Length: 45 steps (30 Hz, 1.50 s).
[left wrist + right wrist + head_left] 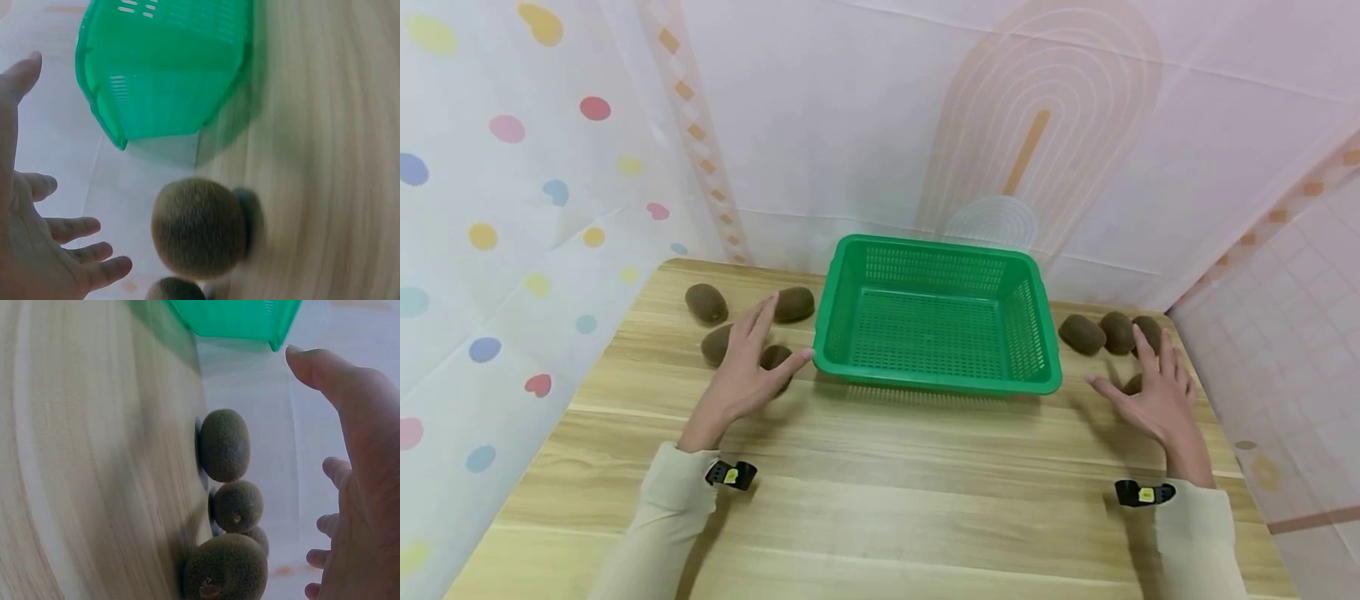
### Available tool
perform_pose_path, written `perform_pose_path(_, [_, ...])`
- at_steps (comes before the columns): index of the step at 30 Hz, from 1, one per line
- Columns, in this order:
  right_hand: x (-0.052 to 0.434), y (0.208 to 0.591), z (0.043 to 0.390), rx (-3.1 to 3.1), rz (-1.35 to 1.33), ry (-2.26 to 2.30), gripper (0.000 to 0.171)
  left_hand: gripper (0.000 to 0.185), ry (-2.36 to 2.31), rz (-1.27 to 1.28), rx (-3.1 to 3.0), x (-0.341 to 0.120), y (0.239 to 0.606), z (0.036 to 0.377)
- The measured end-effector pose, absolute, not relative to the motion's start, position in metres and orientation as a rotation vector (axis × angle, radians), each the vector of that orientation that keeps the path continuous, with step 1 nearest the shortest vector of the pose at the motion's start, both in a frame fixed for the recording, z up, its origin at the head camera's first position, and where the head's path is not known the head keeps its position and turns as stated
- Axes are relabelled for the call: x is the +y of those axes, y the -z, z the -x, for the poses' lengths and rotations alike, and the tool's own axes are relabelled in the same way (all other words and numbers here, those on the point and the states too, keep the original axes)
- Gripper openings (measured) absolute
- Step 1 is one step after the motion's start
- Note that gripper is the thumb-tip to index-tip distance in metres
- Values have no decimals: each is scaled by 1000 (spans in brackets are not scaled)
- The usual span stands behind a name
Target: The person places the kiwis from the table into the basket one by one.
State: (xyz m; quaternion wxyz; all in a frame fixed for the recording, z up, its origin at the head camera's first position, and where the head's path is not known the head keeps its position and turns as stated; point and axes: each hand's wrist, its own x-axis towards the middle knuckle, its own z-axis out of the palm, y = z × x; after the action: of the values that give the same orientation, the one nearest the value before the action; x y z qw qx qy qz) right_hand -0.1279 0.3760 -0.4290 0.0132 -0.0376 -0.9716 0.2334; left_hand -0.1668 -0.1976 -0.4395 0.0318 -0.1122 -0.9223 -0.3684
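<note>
An empty green plastic basket stands at the middle back of a wooden table. Left of it lie several brown kiwis. My left hand hovers open over the nearest one, fingers spread. In the left wrist view the palm is beside a kiwi, apart from it, with the basket beyond. Right of the basket lie more kiwis. My right hand is open over one of them. The right wrist view shows the hand close to a row of kiwis.
Patterned white curtain walls close in the table on the left, back and right. Bare wood lies in front of the basket, between my two sleeves. The table's right edge runs close to my right hand.
</note>
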Motion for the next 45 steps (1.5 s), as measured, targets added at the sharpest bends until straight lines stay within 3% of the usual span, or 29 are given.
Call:
perform_pose_path(13, [393, 436, 121, -2969, 254, -867, 106, 89, 1428, 336, -2765, -175, 441, 172])
perform_pose_path(26, [408, 438, 113, -3020, 440, -971, 106, 66, 1973, 216, -2576, -156, 451, 181])
perform_pose_path(45, [411, 444, 108, -3047, 525, -1044, 91, 71, 2559, 130, -2265, -168, 443, 187])
